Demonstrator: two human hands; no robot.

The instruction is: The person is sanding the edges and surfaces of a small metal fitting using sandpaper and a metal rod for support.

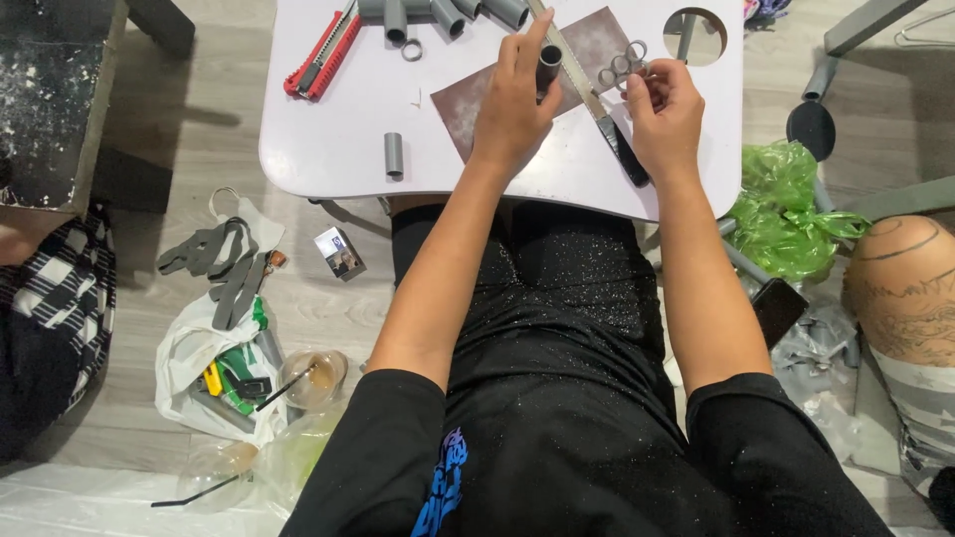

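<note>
Grey pipe section (pixel 549 66), short and dark at its open end, sits pinched in the fingers of the left hand (pixel 512 104), held upright over a brown sheet of sandpaper (pixel 477 104) on the small white table (pixel 328 149). The left hand's fingers are curled around the pipe, index finger raised along it. The right hand (pixel 665 111) is loosely closed, its fingertips touching a cluster of thin grey rings (pixel 619 66) lying at the sandpaper's far edge. A long-bladed saw with a black handle (pixel 607 124) lies diagonally between the two hands. Another short grey pipe piece (pixel 394 155) stands alone near the table's front edge, well apart from the hands. A red utility knife (pixel 320 58) rests at the table's far left, with more grey pipe pieces (pixel 448 14) lined along the back edge. On the floor, a white plastic bag (pixel 189 368) lies to the left and a green plastic bag (pixel 786 214) to the right.
</note>
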